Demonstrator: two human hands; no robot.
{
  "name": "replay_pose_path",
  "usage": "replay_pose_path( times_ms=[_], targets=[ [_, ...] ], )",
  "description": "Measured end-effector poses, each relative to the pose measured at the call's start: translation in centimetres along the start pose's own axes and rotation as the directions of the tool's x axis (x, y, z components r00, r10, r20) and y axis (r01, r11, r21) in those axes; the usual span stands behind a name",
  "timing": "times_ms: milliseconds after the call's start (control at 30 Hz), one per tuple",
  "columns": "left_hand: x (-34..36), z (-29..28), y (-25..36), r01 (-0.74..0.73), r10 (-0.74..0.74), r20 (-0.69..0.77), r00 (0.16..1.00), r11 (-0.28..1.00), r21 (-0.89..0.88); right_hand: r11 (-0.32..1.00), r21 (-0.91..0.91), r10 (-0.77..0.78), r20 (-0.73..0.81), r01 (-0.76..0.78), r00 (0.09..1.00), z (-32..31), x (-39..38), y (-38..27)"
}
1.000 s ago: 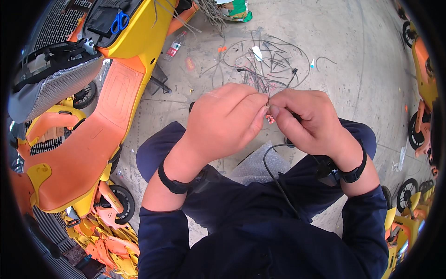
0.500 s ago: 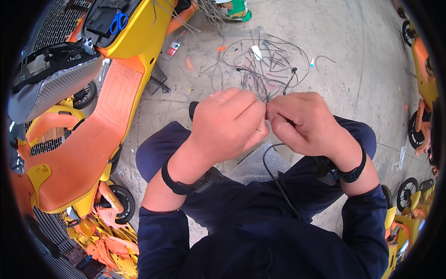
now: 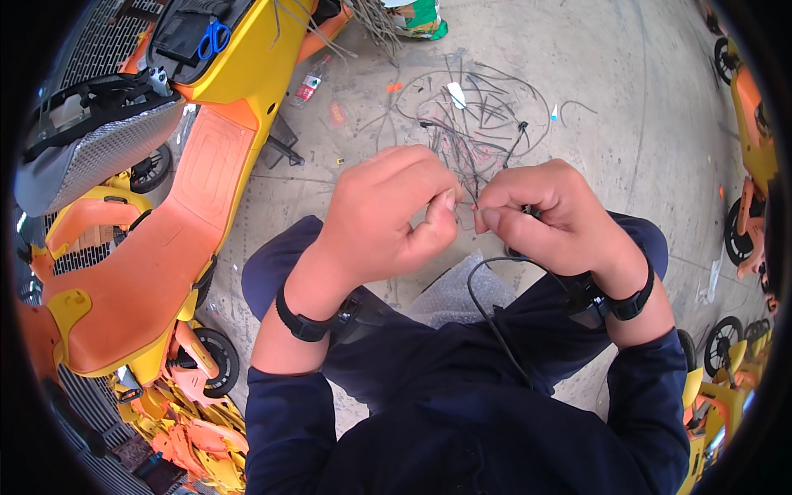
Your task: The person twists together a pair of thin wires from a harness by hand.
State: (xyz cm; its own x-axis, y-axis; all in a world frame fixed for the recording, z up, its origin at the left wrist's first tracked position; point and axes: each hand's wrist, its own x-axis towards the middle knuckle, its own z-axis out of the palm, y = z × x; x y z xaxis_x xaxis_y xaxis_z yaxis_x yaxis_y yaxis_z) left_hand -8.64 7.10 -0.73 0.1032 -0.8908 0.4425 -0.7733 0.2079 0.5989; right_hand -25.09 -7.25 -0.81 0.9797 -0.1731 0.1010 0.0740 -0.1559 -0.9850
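On the floor (image 3: pixel 652 124) beyond the person's knees, a loose tangle of thin wires (image 3: pixel 487 107) spreads out, mostly dark, with a few reddish strands at its near end. Both hands hang between this tangle and the lap, and they partly block the view of its near end. The left hand (image 3: pixel 392 214) is curled, its thumb bent up against the forefinger. The right hand (image 3: pixel 549 214) has thumb and forefinger brought together, the tips just beside the near wires. The two hands are apart, with a narrow gap between them. Whether either one grips a wire I cannot tell, as the fingertips are small and crowded by the wires behind.

A white scrap (image 3: pixel 456 95) lies on the tangle. To its left are orange bits (image 3: pixel 394 87) and, farther left, a clear bottle (image 3: pixel 308 88) with a red label. At the far edge stand a bundle of grey cables (image 3: pixel 375 29) and a green bag (image 3: pixel 425 18).

A yellow and orange scooter (image 3: pixel 165 239) takes up the left side, with blue scissors (image 3: pixel 214 39) on its far end and a silver bag (image 3: pixel 107 153) beside it. Near left, plastic panels (image 3: pixel 194 433) are heaped. Between the legs lies bubble wrap (image 3: pixel 462 293), with a black cord (image 3: pixel 487 309) curving past it. More scooters (image 3: pixel 755 124) line the right edge.
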Motion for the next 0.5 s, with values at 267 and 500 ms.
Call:
replay_pose_path(
  times_ms=[267, 500],
  targets=[
    [-0.2, 1.2, 0.6, -0.136, 0.133, 0.031, 0.991, 0.972, 0.193, 0.994, -0.107, -0.007, -0.022, 0.004, 1.0, 0.2, 0.2, 0.2],
    [-0.4, 1.8, 0.9, -0.125, 0.115, 0.052, 0.992, 0.95, 0.286, 0.944, -0.301, -0.156, -0.045, 0.135, 0.987, 0.6, 0.2, 1.5]
  ],
)
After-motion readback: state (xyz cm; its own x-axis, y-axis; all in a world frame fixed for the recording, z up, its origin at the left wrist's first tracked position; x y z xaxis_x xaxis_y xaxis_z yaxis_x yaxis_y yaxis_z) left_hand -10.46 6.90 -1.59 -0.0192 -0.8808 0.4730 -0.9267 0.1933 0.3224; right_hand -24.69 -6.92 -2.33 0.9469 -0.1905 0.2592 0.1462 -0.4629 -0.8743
